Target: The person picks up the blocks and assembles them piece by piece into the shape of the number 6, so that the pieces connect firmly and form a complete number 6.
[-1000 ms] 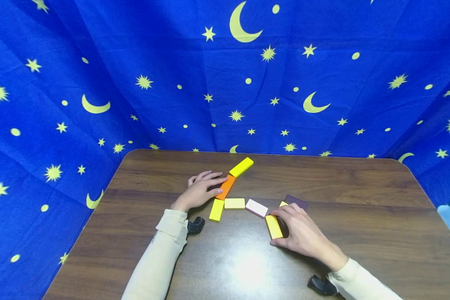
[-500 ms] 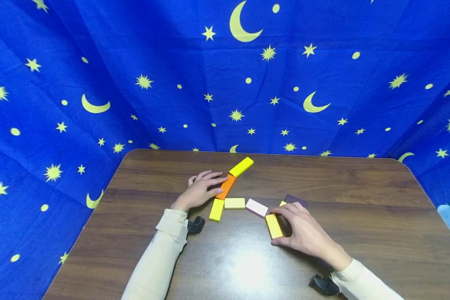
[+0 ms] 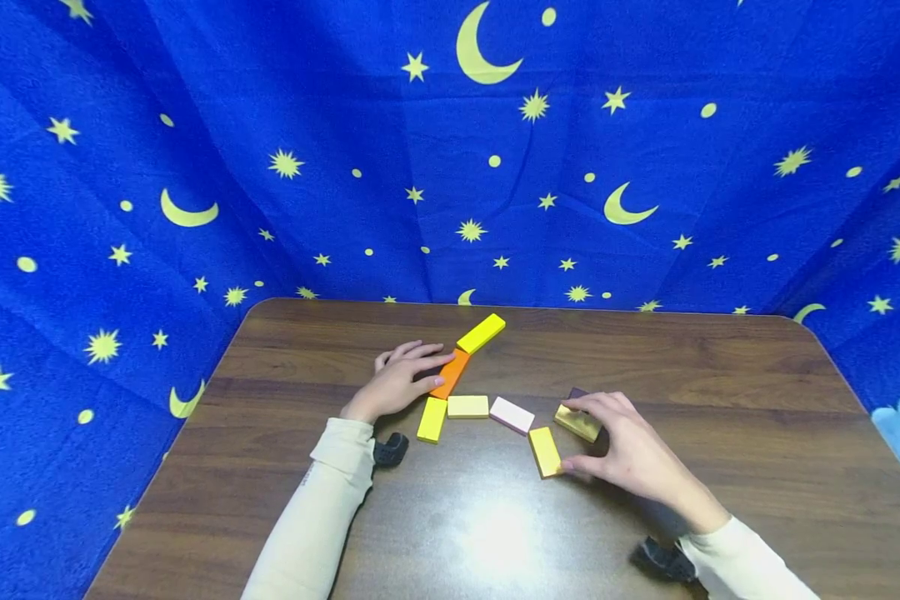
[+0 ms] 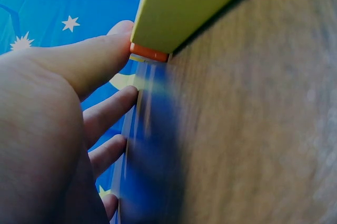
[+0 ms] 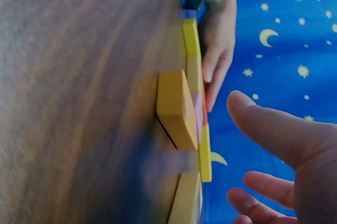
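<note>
My left hand (image 3: 399, 383) lies with its thumb and forefinger on an orange block (image 3: 454, 372); its fingers are extended. Beyond the orange block's far end is a bright yellow block (image 3: 482, 333), and at its near end another yellow block (image 3: 432, 420). From there a pale yellow block (image 3: 468, 407), a pink block (image 3: 512, 415) and a golden-yellow block (image 3: 545, 452) run to the right. My right hand (image 3: 630, 454) hovers just right of the golden-yellow block, thumb and fingers spread around nothing. In the right wrist view the thumb (image 5: 263, 124) stands apart from that block (image 5: 176, 111).
Beside the right fingers lies a shiny gold block (image 3: 579, 422), with a dark block (image 3: 576, 393) mostly hidden behind it. Black wrist devices (image 3: 392, 450) sit under both sleeves. A blue star-patterned cloth (image 3: 450, 167) hangs behind the wooden table (image 3: 720, 375).
My right hand has let go of the golden-yellow block and moved a little right and back, uncovering the shiny gold block. The left hand keeps its place on the orange block.
</note>
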Tool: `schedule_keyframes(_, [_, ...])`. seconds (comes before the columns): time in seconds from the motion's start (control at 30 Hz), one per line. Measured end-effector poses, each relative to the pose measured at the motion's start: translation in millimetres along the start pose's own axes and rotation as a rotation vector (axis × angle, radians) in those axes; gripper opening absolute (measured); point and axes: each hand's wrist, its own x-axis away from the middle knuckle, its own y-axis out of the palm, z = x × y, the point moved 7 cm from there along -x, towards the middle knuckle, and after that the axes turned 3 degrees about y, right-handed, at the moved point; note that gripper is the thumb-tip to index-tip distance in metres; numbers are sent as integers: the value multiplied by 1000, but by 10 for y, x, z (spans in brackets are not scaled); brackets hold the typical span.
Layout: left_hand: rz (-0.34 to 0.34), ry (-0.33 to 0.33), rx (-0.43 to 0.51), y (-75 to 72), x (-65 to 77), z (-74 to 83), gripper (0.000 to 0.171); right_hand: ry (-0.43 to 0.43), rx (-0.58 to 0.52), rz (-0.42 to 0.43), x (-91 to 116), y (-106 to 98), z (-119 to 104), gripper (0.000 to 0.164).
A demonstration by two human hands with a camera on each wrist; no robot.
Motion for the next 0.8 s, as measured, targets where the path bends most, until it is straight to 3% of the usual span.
schedule_keyframes(0.8, [-1, -5, 0, 9, 10, -9, 47, 24, -125, -4, -118, -238, 486, 66])
